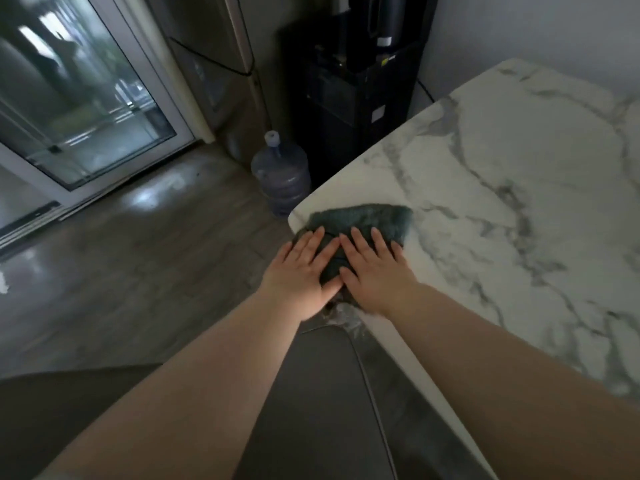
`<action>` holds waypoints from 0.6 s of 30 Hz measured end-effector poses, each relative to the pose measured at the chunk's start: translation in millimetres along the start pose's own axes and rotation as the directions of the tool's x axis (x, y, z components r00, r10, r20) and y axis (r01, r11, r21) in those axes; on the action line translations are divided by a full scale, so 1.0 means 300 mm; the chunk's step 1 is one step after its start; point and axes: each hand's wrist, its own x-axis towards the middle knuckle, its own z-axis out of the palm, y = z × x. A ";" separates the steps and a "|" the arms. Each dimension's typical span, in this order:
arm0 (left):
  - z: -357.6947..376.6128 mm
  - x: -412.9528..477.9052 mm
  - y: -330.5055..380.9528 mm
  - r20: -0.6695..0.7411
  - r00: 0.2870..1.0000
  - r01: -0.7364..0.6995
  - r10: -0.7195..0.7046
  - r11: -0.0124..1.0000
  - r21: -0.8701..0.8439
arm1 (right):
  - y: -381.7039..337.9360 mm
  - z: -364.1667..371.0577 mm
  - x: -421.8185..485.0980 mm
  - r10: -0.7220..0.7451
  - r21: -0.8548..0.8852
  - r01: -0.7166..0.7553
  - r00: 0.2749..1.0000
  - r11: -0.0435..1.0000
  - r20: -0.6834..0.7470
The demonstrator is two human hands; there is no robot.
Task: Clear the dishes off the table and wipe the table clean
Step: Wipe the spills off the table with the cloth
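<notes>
1. Head view looked down on a white marble-patterned table (502, 174) filling the right half of the frame, its rounded corner at centre.
2. Dark green cloth (363, 221) lay flat at that corner, just inside the table's edge, centre of frame.
3. Left hand (304, 268) lay palm-down on the cloth's left part, fingers straight and slightly spread, pressing on it; the hand's outer side reached past the table edge.
4. Right hand (372, 268) lay palm-down on the cloth's right part, fingers straight and slightly spread, pressing on it. Thumbs of both hands touched or nearly touched at the cloth's near edge.
5. Both forearms were bare, entering from the bottom of the frame.
6. Large water bottle (280, 174) stood upright on the floor, just beyond the table corner, upper centre.
7. Black water dispenser (349, 98) stood behind the bottle, top centre.
8. Glass door (79, 98) occupied the upper left.
9. Grey chair seat (311, 393), lower centre, sat beside the table edge between the forearms.
</notes>
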 end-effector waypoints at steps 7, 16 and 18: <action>-0.071 0.177 -0.082 0.084 0.990 0.112 -0.117 0.992 0.058 | -0.006 -0.070 0.213 -0.031 -0.049 0.032 0.999 0.998 0.008; -0.008 -0.036 0.170 0.068 0.998 -0.017 0.016 1.000 0.025 | 0.148 0.012 -0.115 -0.070 -0.061 0.069 0.998 0.996 -0.006; 0.022 -0.126 0.270 0.074 0.991 -0.112 0.112 0.994 -0.009 | 0.209 0.075 -0.271 -0.047 -0.047 0.047 0.999 0.998 0.004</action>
